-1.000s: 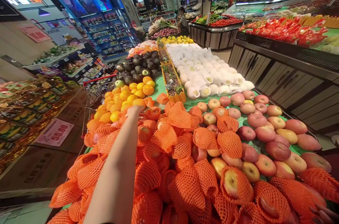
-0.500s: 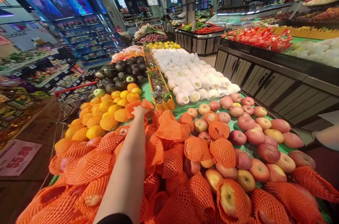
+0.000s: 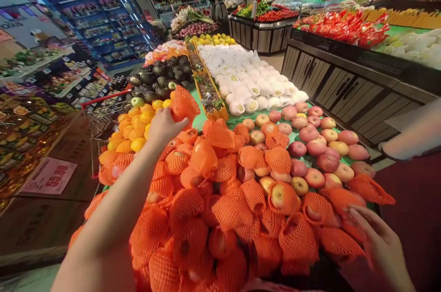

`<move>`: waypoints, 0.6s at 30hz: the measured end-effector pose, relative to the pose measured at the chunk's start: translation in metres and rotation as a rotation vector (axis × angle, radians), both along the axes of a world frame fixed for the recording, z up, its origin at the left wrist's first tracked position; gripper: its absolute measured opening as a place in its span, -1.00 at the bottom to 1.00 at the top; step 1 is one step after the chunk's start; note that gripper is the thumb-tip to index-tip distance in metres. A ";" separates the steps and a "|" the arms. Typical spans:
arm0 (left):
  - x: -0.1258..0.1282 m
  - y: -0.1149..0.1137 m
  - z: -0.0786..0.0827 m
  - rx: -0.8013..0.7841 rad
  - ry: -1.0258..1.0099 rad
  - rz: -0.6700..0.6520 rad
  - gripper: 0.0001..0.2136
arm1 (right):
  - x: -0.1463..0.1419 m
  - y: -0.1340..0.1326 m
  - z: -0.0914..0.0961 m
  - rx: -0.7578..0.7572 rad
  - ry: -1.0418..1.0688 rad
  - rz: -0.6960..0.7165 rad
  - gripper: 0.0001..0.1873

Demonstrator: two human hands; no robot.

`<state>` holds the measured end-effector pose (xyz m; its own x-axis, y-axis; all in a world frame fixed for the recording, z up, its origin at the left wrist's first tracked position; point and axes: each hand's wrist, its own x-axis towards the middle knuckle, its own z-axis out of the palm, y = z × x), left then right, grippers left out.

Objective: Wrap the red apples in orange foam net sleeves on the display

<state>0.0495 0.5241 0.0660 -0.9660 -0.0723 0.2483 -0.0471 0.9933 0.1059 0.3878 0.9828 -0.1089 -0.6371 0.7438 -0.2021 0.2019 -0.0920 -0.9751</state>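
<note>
My left hand [image 3: 165,124] reaches out over the left-centre of the fruit stand, its fingers closed on an orange foam net [image 3: 185,107]. Whether fruit is inside that net is not clear. My right hand [image 3: 381,243] is at the lower right, fingers extended and apart beside foam-netted apples [image 3: 339,241]. Its fingertips are close to the orange netting; contact is hard to judge. Many apples in orange foam nets [image 3: 232,209] are piled between my arms. Bare red-yellow apples [image 3: 317,147] lie to the right of the pile.
Oranges [image 3: 138,128], dark netted fruit [image 3: 161,78] and white-wrapped fruit [image 3: 253,80] fill the stand further back, split by a yellow planter divider [image 3: 208,89]. Another person's arm [image 3: 413,133] reaches in at the right. A cart [image 3: 103,103] and a price sign [image 3: 51,175] are left.
My left hand has lifted and drawn back slightly, bringing the orange foam net up. My right hand has come into view at the lower right. The view has tilted downward.
</note>
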 end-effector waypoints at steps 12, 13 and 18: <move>0.197 0.071 -0.039 -0.168 -0.174 -0.056 -0.58 | 0.036 0.018 0.011 -0.063 0.094 0.182 -0.59; 0.200 0.072 -0.037 -0.122 -0.114 -0.048 -0.55 | 0.034 0.016 0.014 -0.054 0.103 0.196 -0.60; 0.225 0.090 -0.037 0.197 0.095 -0.020 -0.40 | 0.021 -0.006 0.030 0.007 0.165 0.481 -0.64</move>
